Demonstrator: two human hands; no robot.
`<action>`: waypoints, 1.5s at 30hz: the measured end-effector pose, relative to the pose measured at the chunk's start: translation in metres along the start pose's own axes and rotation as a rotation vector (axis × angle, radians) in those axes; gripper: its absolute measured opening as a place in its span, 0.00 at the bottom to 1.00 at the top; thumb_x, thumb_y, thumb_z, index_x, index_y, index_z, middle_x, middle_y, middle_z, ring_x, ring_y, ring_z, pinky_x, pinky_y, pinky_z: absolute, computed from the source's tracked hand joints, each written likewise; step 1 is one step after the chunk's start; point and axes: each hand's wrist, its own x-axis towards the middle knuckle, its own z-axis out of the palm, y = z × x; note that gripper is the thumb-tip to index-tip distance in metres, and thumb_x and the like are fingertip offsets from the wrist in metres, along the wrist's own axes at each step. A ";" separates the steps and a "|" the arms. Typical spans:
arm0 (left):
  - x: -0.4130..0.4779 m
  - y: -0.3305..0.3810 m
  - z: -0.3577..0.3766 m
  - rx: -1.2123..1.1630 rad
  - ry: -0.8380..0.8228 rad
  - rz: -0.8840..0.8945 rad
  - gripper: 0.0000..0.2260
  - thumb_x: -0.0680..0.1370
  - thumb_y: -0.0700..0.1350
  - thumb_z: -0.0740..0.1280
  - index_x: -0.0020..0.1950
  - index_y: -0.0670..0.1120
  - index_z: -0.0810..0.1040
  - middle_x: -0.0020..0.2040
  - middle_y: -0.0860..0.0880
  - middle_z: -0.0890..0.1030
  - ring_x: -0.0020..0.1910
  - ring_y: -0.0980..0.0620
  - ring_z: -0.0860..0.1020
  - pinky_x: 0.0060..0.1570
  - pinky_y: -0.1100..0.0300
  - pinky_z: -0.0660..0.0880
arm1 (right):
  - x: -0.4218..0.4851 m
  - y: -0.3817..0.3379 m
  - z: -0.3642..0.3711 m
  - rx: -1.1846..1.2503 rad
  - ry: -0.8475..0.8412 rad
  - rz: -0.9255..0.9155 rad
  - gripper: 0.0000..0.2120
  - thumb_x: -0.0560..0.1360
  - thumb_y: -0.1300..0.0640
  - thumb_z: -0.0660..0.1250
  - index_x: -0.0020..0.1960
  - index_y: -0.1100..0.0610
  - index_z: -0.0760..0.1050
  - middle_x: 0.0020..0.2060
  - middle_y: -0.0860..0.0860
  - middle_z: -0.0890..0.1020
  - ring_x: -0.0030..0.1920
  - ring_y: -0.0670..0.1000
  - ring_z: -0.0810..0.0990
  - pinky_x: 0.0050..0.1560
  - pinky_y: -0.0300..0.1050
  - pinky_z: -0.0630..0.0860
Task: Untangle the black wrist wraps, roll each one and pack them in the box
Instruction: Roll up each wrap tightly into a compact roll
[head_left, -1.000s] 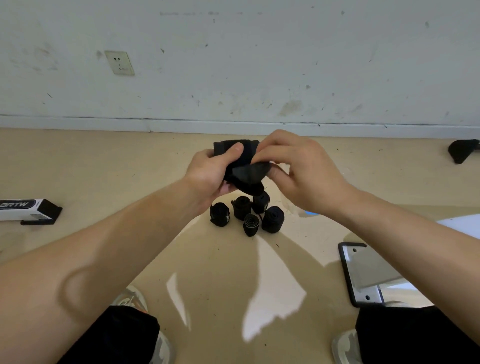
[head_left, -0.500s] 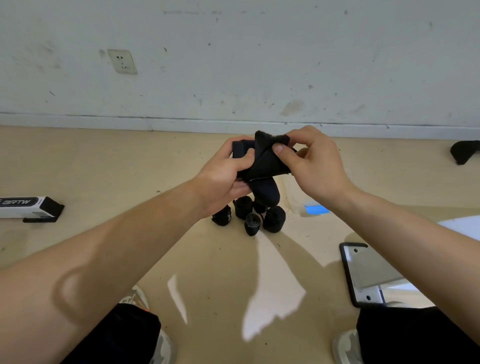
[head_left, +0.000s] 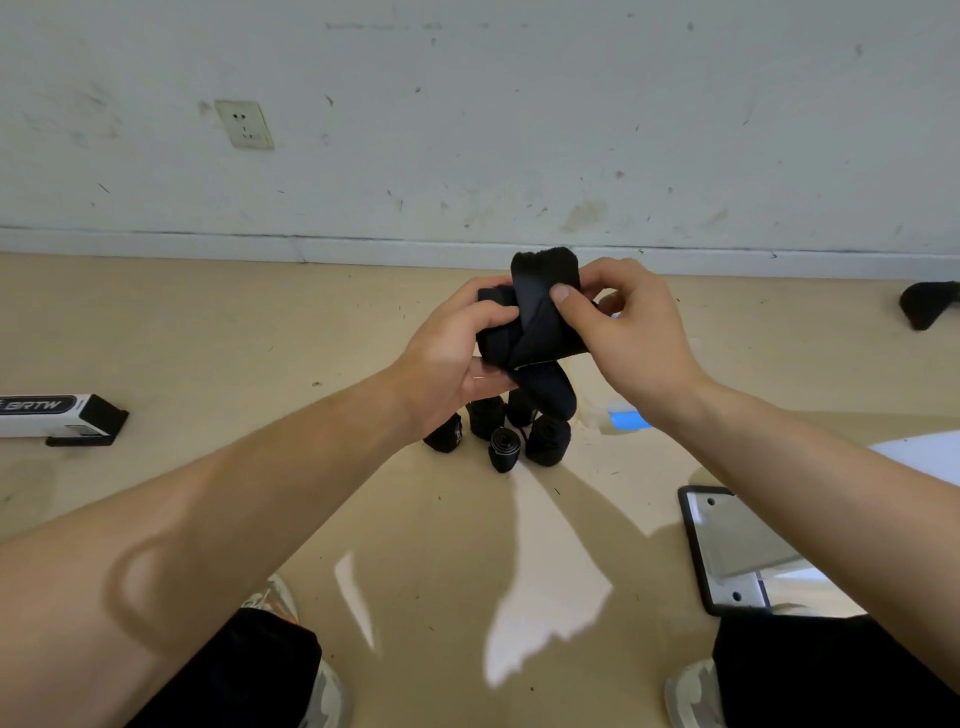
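Observation:
Both hands hold a black wrist wrap (head_left: 540, 322) up in front of me, above the floor. My left hand (head_left: 452, 353) grips its bundled part from the left, thumb across the front. My right hand (head_left: 618, 327) pinches a flap of the wrap between thumb and fingers, and the flap's end sticks up above them. A loose end hangs down below the hands. Several rolled black wraps (head_left: 498, 431) stand in a cluster on the floor right under the hands. The white and black box (head_left: 57, 415) lies on the floor at the far left.
A metal plate with a black rim (head_left: 727, 551) lies on the floor at the right beside a white sheet (head_left: 924, 452). A black object (head_left: 927, 306) lies by the wall at far right. Blue tape (head_left: 626, 418) marks the floor. My shoes and knees fill the bottom edge.
Both hands have risen and shifted slightly right with the wrap. The right hand has pulled a flap upward, so its end now stands above the fingers.

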 end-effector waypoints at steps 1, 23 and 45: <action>-0.001 -0.002 0.001 0.038 0.003 0.015 0.12 0.83 0.38 0.61 0.59 0.51 0.80 0.50 0.49 0.84 0.51 0.44 0.84 0.52 0.47 0.84 | 0.000 0.001 0.001 0.043 0.007 0.025 0.06 0.78 0.54 0.71 0.43 0.50 0.78 0.42 0.49 0.77 0.35 0.45 0.71 0.39 0.36 0.70; -0.009 -0.008 0.015 0.305 0.025 0.209 0.10 0.82 0.43 0.69 0.63 0.51 0.75 0.46 0.47 0.80 0.45 0.50 0.82 0.51 0.43 0.83 | 0.010 -0.001 -0.009 0.109 -0.108 0.389 0.10 0.78 0.49 0.70 0.53 0.54 0.76 0.41 0.51 0.82 0.37 0.48 0.80 0.31 0.34 0.73; 0.000 0.007 -0.012 -0.080 0.183 -0.141 0.11 0.84 0.44 0.64 0.64 0.47 0.81 0.59 0.41 0.83 0.49 0.43 0.86 0.45 0.49 0.85 | -0.009 0.009 -0.002 -0.626 -0.136 -0.707 0.02 0.74 0.57 0.72 0.46 0.54 0.83 0.44 0.50 0.78 0.44 0.56 0.75 0.42 0.47 0.69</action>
